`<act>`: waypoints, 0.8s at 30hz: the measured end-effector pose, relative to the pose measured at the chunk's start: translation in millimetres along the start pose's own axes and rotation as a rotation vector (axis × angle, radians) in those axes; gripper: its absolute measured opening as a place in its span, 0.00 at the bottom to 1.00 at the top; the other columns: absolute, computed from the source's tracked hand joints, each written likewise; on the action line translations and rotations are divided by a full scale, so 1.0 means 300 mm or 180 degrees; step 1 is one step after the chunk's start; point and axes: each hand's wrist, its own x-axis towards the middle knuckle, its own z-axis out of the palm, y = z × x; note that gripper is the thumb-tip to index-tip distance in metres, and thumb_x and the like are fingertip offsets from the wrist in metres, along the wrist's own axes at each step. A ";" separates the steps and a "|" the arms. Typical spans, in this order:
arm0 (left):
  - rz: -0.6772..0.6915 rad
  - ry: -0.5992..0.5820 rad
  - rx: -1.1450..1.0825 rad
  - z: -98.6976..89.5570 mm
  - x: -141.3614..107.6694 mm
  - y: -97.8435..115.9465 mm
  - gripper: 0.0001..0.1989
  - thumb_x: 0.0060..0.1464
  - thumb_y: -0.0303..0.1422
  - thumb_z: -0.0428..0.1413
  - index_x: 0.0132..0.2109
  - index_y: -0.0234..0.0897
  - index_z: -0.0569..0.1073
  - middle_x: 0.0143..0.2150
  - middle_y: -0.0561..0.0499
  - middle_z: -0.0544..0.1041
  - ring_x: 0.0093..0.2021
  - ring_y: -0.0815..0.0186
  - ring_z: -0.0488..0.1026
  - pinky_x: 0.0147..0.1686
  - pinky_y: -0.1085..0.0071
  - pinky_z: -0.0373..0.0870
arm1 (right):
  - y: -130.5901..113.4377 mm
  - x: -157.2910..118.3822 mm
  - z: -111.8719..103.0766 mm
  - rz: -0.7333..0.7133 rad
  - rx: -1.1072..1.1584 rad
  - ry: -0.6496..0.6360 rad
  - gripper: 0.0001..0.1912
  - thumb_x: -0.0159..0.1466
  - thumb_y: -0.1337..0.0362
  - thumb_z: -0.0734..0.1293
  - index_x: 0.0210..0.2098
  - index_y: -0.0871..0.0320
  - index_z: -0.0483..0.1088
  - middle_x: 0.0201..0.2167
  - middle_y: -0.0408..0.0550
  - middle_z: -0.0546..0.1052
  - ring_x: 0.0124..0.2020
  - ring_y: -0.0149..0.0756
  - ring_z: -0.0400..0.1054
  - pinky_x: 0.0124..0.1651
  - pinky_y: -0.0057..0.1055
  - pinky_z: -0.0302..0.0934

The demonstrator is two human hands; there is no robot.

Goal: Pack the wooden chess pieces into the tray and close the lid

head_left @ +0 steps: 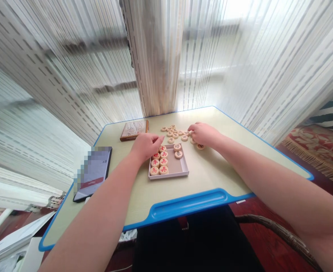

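Note:
My left hand (147,146) is closed at the far left corner of a shallow white box (169,175), thumb against the curled fingers; what they hold, if anything, is hidden. In the box stand two columns of round wooden xiangqi pieces with red characters (163,162) on the left. Two pieces with black characters (178,154) lie at its far right. Beyond the box, several loose black-character pieces (175,135) are scattered on the table. Over the right end of these, my right hand (204,134) curls its fingers down, partly covering some pieces; its grip is hidden.
A brown printed box lid (133,129) lies at the back left of the cream table (211,173) with blue edging. On the left is a dark-framed tablet (96,170). A blue tray groove (189,203) runs along the front edge. Striped curtains (160,56) hang behind.

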 end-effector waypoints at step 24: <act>0.0031 -0.0026 -0.0025 0.001 0.000 0.003 0.23 0.55 0.45 0.45 0.17 0.36 0.59 0.15 0.53 0.61 0.21 0.70 0.56 0.25 0.69 0.51 | -0.023 -0.018 -0.016 -0.0171 0.0043 0.0020 0.18 0.63 0.60 0.56 0.47 0.52 0.73 0.50 0.49 0.72 0.46 0.43 0.67 0.43 0.34 0.60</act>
